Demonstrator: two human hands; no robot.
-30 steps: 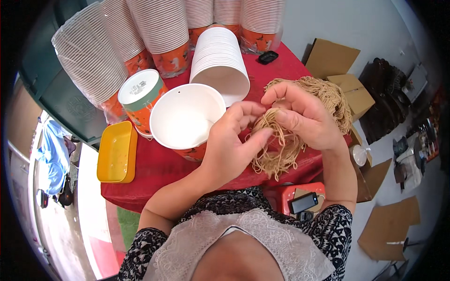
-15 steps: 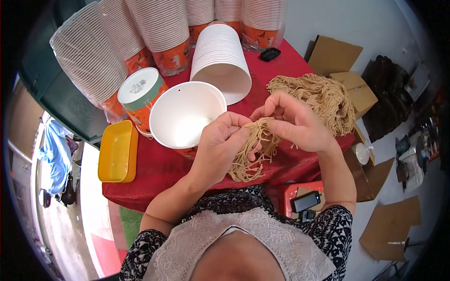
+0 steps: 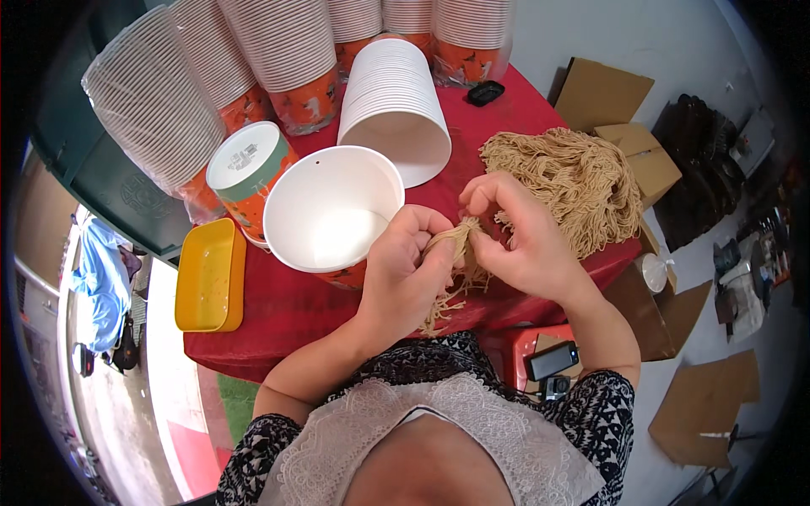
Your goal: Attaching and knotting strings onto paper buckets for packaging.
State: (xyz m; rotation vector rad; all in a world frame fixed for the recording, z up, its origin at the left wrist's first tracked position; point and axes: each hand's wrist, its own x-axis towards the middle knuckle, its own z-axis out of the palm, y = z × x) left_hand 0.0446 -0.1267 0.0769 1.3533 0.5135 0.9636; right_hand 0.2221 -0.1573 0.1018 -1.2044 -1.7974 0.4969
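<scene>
A small bundle of tan string (image 3: 460, 244) is gathered between my hands, its loose ends hanging toward the table's front edge. My left hand (image 3: 409, 266) is closed around the bundle's body. At its gathered top, the thumb and fingers of my right hand (image 3: 523, 240) pinch the strands. Just left of my left hand stands an open white paper bucket (image 3: 333, 211) with an orange printed outside; its visible inside is bare white. Beyond my right hand lies a large heap of the same tan string (image 3: 582, 181).
A nested stack of white buckets (image 3: 392, 101) lies on its side behind. Tall plastic-wrapped bucket stacks (image 3: 283, 51) line the back. An upturned bucket (image 3: 245, 164) and yellow tray (image 3: 211, 274) sit left on the red cloth (image 3: 295, 308). Right are cardboard boxes (image 3: 637, 160); a phone (image 3: 553, 361) lies below.
My left hand has slid over more of the bundle, hiding much of its hanging strands. The right fingers have shifted slightly left and lower at the gathered top.
</scene>
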